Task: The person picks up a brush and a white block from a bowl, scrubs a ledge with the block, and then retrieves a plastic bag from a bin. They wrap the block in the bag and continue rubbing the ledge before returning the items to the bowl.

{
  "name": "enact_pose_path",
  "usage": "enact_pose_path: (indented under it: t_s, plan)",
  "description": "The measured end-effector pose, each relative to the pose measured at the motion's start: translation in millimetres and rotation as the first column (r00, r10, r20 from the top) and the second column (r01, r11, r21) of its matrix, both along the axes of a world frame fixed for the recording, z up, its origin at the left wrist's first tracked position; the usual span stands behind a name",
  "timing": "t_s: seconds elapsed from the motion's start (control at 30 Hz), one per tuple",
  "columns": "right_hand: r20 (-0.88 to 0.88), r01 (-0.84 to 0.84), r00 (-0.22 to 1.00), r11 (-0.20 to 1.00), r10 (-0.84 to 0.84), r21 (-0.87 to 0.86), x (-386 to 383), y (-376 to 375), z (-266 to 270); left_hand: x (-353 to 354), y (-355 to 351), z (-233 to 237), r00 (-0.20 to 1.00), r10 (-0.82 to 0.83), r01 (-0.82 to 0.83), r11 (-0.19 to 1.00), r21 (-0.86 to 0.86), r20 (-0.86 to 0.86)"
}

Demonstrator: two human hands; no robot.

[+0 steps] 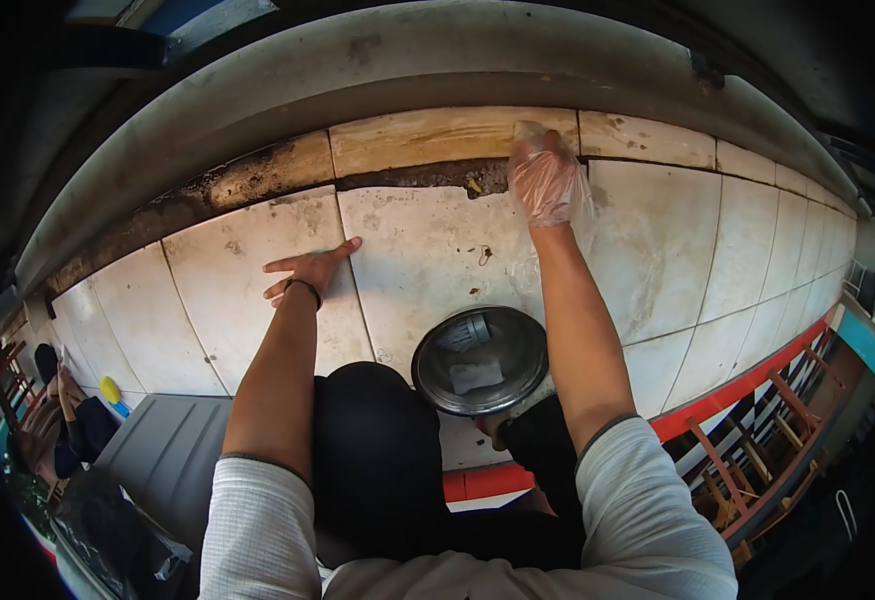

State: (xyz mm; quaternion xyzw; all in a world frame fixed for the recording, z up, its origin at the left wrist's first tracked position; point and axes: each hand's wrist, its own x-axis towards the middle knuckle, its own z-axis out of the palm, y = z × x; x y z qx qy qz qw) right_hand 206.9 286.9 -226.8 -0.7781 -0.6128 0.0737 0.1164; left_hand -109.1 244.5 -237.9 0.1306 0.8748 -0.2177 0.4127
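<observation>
My right hand (545, 180), in a clear plastic glove, presses against the stained skirting tile (427, 140) at the foot of the wall. Its fingers are curled; a pale yellowish edge shows at their tips, but what they hold is hidden. My left hand (309, 274) rests with spread fingers on the white floor tiles (247, 250), holding nothing. Between my knees and right forearm stands a round metal bowl (427, 372), with dark liquid and pale shapes in it, perhaps reflections. A dark, broken gap (412, 176) runs between skirting and floor, with bits of debris nearby.
A grey ridged box (169, 440) stands left of my legs, beside a black plastic bag (122, 535). Farther left are a yellow-and-blue object (112, 393) and another person (72, 420). A red-edged drop with wooden rails (757, 440) lies at the right.
</observation>
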Motion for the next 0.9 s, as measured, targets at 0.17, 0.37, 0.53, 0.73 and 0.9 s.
enact_pose_path:
  t_s: [0.17, 0.37, 0.53, 0.73, 0.9]
  plan:
    - [-0.094, -0.068, 0.992, 0.990, 0.080, 0.125, -127.1, 2.6, -13.3, -2.6, -1.1, -5.4, 1.000, -0.006, 0.006, 1.000, -0.024, -0.006]
    - [-0.127, -0.181, 0.970, 0.967, 0.205, 0.179, -135.9, 3.8, -8.9, -2.1, 3.0, -1.2, 0.996, -0.074, 0.076, 0.996, -0.040, 0.052]
    - [0.047, -0.084, 0.996, 0.983, 0.077, 0.162, -36.5, -5.7, -5.3, -2.2, 7.6, 3.5, 0.999, -0.011, 0.013, 0.999, -0.030, 0.052]
    - [-0.053, -0.151, 0.985, 0.971, 0.164, 0.186, -147.8, -8.9, -26.1, -1.0, 6.3, 9.8, 0.995, 0.098, -0.099, 0.994, 0.040, 0.017]
    - [-0.166, -0.325, 0.926, 0.939, 0.339, 0.109, -212.4, -4.8, -14.9, -7.6, 0.4, -7.5, 0.987, 0.158, -0.158, 0.982, 0.107, 0.008]
